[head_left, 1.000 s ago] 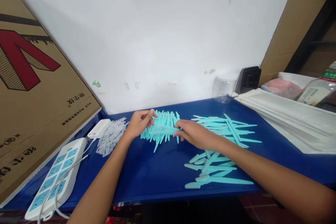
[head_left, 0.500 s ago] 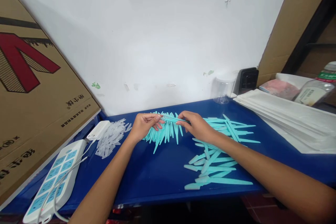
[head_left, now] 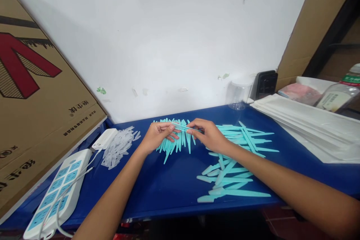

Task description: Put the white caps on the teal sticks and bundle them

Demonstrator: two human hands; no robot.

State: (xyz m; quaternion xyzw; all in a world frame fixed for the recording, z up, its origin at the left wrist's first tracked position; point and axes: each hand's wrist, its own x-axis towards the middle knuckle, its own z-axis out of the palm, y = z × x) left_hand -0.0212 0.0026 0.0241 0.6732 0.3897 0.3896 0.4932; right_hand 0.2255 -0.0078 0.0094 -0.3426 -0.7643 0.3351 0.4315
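Left hand and right hand have drawn closer; both pinch at least one turquoise stick.

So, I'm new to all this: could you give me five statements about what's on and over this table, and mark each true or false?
1. The left hand and right hand both hold something slim and turquoise. True.
2. The clear jar stands at the table's left end. False: the clear jar stands toward the right, by the wall.
3. A heap of translucent pieces lies left of the left hand. True.
4. The power strip is black. False: the power strip is white with blue socket panels.
5. Turquoise sticks lie near the table's front edge. True.
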